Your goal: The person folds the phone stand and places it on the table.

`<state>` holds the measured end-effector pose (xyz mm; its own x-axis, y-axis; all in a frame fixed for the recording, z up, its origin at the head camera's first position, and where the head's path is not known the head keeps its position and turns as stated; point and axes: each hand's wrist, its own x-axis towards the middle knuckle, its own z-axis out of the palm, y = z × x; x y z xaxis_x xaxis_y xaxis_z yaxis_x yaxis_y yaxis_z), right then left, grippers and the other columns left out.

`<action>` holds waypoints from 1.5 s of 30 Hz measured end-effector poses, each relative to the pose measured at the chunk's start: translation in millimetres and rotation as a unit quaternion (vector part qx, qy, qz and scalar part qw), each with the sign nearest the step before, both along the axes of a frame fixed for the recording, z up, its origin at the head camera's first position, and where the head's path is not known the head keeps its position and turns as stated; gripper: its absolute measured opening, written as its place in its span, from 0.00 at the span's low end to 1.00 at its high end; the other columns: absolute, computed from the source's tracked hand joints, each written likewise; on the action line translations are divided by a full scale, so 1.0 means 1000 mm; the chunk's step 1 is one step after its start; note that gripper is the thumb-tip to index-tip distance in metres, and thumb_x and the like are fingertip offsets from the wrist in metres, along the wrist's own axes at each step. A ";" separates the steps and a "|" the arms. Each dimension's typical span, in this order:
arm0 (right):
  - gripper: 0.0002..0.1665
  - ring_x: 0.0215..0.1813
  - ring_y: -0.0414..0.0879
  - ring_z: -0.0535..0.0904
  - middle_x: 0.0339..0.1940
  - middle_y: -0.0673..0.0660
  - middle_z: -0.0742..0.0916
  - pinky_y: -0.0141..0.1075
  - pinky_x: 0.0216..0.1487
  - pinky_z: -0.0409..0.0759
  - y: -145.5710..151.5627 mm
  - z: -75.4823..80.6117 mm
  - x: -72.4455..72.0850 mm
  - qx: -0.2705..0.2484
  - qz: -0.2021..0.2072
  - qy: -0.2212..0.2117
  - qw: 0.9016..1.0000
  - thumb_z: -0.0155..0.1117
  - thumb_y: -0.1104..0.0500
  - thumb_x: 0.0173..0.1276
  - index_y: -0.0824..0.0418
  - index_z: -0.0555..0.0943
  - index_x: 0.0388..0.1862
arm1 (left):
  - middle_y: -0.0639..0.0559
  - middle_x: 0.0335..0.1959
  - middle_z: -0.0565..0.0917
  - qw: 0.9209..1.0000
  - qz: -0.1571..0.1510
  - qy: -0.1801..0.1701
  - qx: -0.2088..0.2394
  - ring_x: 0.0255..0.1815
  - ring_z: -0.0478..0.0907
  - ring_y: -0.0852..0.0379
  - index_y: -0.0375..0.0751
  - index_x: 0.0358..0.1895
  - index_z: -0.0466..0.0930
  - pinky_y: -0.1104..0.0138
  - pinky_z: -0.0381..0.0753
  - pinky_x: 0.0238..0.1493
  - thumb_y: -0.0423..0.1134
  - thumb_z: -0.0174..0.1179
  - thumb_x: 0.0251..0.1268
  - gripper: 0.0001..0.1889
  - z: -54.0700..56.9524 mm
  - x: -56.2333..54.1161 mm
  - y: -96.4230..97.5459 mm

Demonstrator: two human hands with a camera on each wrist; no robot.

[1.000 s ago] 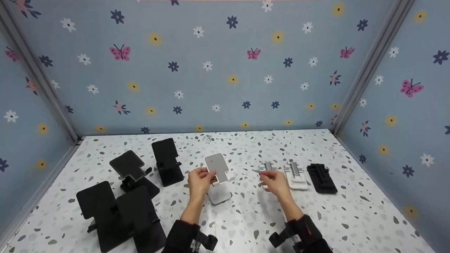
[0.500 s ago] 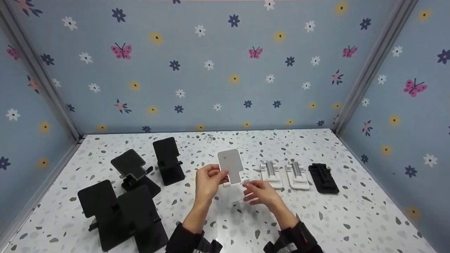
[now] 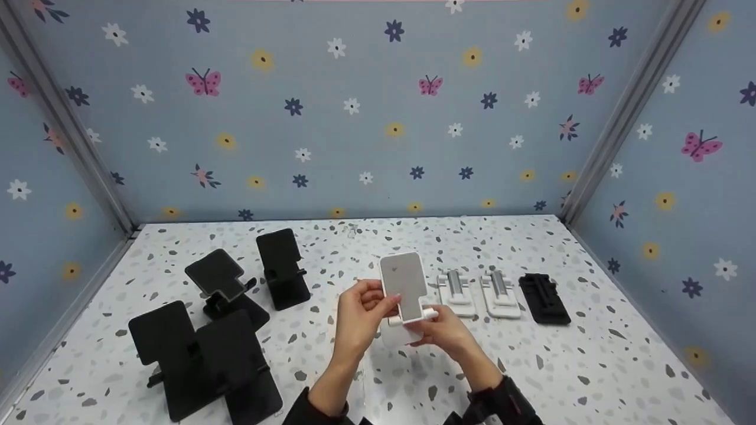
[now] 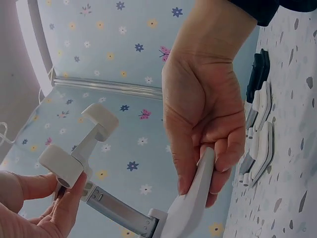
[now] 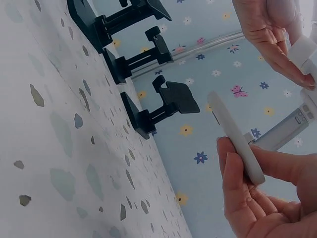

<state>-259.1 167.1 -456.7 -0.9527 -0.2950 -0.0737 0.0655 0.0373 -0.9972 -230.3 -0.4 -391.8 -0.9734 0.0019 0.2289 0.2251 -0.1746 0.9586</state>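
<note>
1. The unfolded white phone stand (image 3: 404,286) was held in both hands, raised off the speckled table (image 3: 582,366), between the two rows of other stands.
2. Left hand (image 3: 359,319): fingers closed narrowly, pinching the stand's upper plate at its lower left edge.
3. Right hand (image 3: 447,335): thumb and fingers pinched the base (image 5: 237,141) by its edge.
4. The metal arm (image 4: 119,211) was exposed between plate and base.
5. To the person's right lay two folded white stands (image 3: 456,295) and, beyond them, one folded black stand (image 3: 544,299).
6. To the left stood four unfolded black stands (image 3: 233,348); the nearest two overlapped in the head view.
7. Flowers and butterflies patterned the blue wall (image 3: 390,165) behind.
</note>
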 end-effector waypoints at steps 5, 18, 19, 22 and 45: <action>0.17 0.33 0.48 0.80 0.33 0.63 0.82 0.41 0.32 0.81 0.000 0.002 0.002 0.009 -0.011 0.009 1.000 0.55 0.71 0.58 0.79 0.71 0.47 | 0.39 0.30 0.81 0.999 0.010 0.007 -0.042 0.29 0.78 0.54 0.23 0.39 0.72 0.70 0.79 0.30 0.25 0.68 0.40 0.19 0.000 0.003 -0.002; 0.18 0.33 0.49 0.80 0.35 0.62 0.82 0.40 0.31 0.81 -0.002 -0.001 0.005 0.003 0.002 -0.006 1.000 0.57 0.68 0.59 0.80 0.71 0.46 | 0.42 0.22 0.78 0.997 0.055 0.019 -0.046 0.23 0.75 0.56 0.26 0.30 0.72 0.70 0.78 0.26 0.21 0.69 0.33 0.17 -0.010 -0.004 -0.001; 0.18 0.33 0.49 0.80 0.34 0.63 0.82 0.39 0.31 0.81 -0.003 0.000 0.006 0.002 0.007 -0.007 1.000 0.57 0.68 0.59 0.80 0.71 0.46 | 0.42 0.22 0.79 0.996 0.065 0.026 -0.047 0.23 0.75 0.55 0.26 0.29 0.72 0.70 0.78 0.25 0.21 0.69 0.32 0.17 -0.011 -0.005 -0.001; 0.20 0.32 0.49 0.81 0.33 0.64 0.83 0.36 0.29 0.81 -0.005 0.002 0.008 -0.003 0.021 -0.009 1.000 0.58 0.66 0.59 0.80 0.70 0.46 | 0.42 0.22 0.79 0.992 0.100 0.045 -0.054 0.23 0.75 0.55 0.29 0.27 0.71 0.70 0.77 0.23 0.21 0.69 0.31 0.17 -0.016 -0.009 -0.002; 0.13 0.23 0.45 0.81 0.25 0.59 0.83 0.29 0.23 0.78 -0.011 0.014 0.015 -0.043 0.042 -0.066 0.996 0.57 0.65 0.60 0.77 0.74 0.38 | 0.49 0.17 0.79 0.937 0.236 0.145 -0.213 0.19 0.75 0.59 0.38 0.20 0.70 0.69 0.74 0.20 0.22 0.70 0.28 0.17 -0.030 -0.039 -0.004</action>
